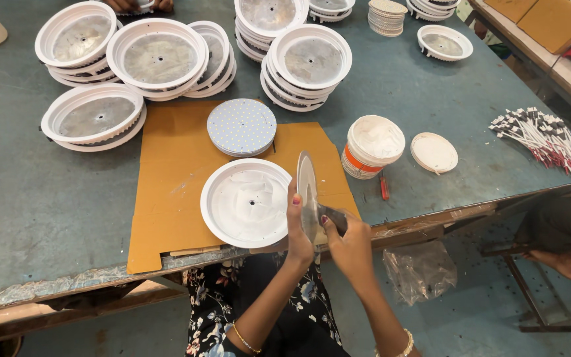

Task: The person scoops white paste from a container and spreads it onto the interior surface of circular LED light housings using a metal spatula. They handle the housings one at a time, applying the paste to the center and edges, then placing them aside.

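round disc (307,195) stands on edge above table's front edge, just beside white housing (247,203) on cardboard sheet (173,178) | left hand (297,231) grips disc's lower rim | right hand (348,243) closed on dark scraper (333,217) touching disc | white paste tub (373,145) near right | housing stacks (299,66) farther back

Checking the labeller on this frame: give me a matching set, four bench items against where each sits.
Things:
1. round disc
2. white tub
3. dotted round board stack
4. bundle of wires

Places:
A. far right of the table
B. held on edge in the left hand, scraper in the right hand against it
C. on the cardboard sheet, behind the white dish
D. just right of the cardboard

Pairs: 1-B, 2-D, 3-C, 4-A
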Action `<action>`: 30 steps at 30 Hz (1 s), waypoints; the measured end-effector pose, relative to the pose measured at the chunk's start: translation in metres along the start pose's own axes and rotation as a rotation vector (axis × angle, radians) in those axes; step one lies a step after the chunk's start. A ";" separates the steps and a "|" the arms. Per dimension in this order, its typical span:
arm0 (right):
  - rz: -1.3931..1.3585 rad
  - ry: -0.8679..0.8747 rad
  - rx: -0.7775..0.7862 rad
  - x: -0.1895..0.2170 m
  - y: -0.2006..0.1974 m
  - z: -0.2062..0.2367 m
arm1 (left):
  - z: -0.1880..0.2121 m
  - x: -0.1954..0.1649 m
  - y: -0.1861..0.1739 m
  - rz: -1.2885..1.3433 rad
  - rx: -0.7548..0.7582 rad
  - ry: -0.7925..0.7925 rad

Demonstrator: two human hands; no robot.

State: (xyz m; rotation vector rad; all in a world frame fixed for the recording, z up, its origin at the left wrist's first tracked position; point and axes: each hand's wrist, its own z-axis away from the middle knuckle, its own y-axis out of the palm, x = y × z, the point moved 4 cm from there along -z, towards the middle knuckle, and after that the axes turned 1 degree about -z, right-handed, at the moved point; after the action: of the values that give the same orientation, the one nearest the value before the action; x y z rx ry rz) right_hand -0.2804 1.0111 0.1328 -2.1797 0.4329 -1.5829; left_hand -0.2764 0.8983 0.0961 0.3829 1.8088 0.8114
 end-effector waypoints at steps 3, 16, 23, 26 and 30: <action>-0.014 0.093 0.006 0.008 -0.004 0.007 | 0.000 -0.008 0.008 -0.082 0.057 0.080; -0.085 0.154 -0.035 0.013 -0.023 0.001 | 0.004 -0.002 -0.001 -0.179 0.077 0.034; 0.031 0.069 -0.074 -0.007 0.003 -0.014 | 0.008 0.015 -0.015 -0.006 0.055 -0.072; 0.036 0.145 -0.049 -0.003 0.003 0.001 | 0.010 0.022 -0.017 0.051 0.050 -0.100; 0.024 0.110 -0.044 0.015 -0.004 0.018 | 0.011 0.030 -0.019 0.025 0.016 -0.090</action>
State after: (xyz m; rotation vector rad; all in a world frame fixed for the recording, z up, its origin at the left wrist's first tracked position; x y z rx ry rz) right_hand -0.2590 1.0101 0.1419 -2.1177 0.5294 -1.7018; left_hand -0.2759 0.9065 0.0597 0.4462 1.7307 0.7853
